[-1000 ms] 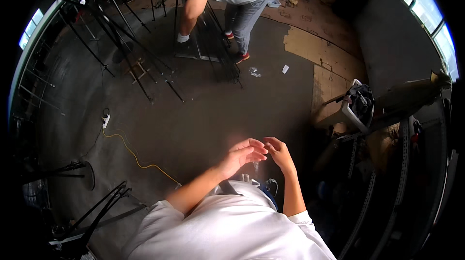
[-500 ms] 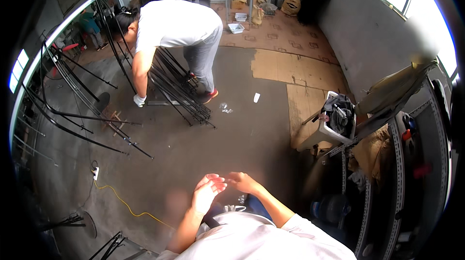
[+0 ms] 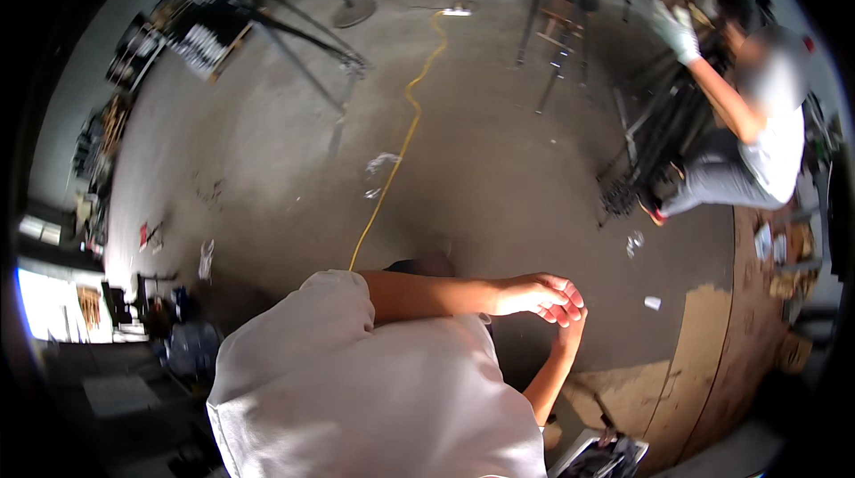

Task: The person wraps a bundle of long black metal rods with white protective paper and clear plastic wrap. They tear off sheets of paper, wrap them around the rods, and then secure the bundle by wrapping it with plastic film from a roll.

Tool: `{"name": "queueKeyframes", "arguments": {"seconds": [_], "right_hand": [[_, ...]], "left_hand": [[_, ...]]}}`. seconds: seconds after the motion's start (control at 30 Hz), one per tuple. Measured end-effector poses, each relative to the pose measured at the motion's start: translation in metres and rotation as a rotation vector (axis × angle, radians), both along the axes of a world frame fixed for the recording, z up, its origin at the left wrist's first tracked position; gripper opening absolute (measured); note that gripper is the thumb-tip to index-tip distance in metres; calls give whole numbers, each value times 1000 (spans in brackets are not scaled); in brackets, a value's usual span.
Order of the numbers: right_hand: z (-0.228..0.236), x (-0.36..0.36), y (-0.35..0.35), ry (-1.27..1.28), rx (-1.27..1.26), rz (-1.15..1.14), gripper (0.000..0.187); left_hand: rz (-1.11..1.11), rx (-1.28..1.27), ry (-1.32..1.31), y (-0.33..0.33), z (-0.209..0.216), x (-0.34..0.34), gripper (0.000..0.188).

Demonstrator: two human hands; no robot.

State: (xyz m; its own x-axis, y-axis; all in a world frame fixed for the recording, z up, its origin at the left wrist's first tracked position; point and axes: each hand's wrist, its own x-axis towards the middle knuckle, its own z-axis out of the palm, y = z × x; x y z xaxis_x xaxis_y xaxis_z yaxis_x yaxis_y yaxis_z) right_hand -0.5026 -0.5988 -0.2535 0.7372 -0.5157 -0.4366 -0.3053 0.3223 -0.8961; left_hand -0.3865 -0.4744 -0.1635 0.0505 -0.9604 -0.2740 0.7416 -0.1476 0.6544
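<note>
- Here, the person's two hands meet in the lower right of the frame, above the grey floor [image 3: 499, 166].
- The left hand [image 3: 539, 294] comes in from the left on a bare arm. Its fingers are curled in, half closed.
- The right hand [image 3: 570, 328] comes up from below and touches the left hand. It is mostly hidden behind it, so I cannot tell how far open it is.
- I cannot tell if either hand has hold of anything. It is too small and blurry to see.
- The person wears a white shirt [image 3: 374, 389], low in the middle of the frame.
- A yellow cord [image 3: 405, 135] runs down the floor from the top middle to just above the shirt.
- Another person [image 3: 757, 130] bends over at the upper right, with a gloved hand [image 3: 674, 30] up by some dark metal stands [image 3: 650, 135].
- Brown cardboard [image 3: 712, 362] lies on the floor at the lower right, near the hands.
</note>
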Motion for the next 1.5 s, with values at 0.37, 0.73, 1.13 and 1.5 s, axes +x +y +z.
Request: {"name": "queueKeyframes", "arguments": {"seconds": [0.37, 0.73, 1.13, 1.5], "right_hand": [[12, 120, 107, 36, -112, 765, 22], [1, 172, 327, 237, -246, 1320, 30], [2, 92, 364, 79, -448, 1109, 28], [25, -29, 343, 213, -385, 145, 21]], "left_hand": [[815, 18, -41, 205, 10, 22, 25], [1430, -57, 52, 440, -26, -16, 18], [1515, 99, 11, 543, -41, -8, 22], [620, 129, 24, 432, -47, -3, 33]]}}
